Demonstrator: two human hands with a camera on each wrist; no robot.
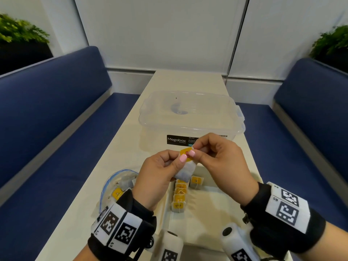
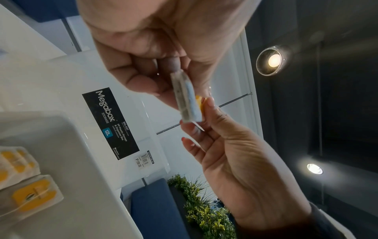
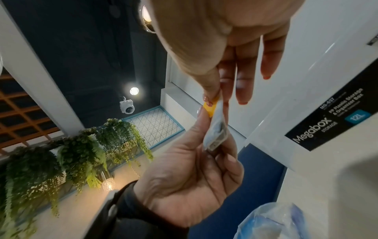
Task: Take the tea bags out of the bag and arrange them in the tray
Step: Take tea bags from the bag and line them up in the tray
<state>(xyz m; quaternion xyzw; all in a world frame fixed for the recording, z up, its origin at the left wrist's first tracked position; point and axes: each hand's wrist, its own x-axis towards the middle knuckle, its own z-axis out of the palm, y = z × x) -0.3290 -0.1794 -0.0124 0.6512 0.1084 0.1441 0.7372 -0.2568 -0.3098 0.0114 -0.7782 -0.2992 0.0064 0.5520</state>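
Long pale table (image 1: 116,147) carries lidded clear storage box (image 1: 188,113), then white tray (image 1: 212,213) holding a row of tea bags (image 1: 179,196), clear bag (image 1: 120,183) at its left; above tray, left hand (image 1: 158,172) and right hand (image 1: 216,159) both pinch one tea bag (image 1: 185,171) by its yellow tag (image 1: 185,154).

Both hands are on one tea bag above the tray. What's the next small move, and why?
Probably lower the tea bag into the tray beside the lone bag. Left hand and right hand pinch its yellow tag; one row already stands there.
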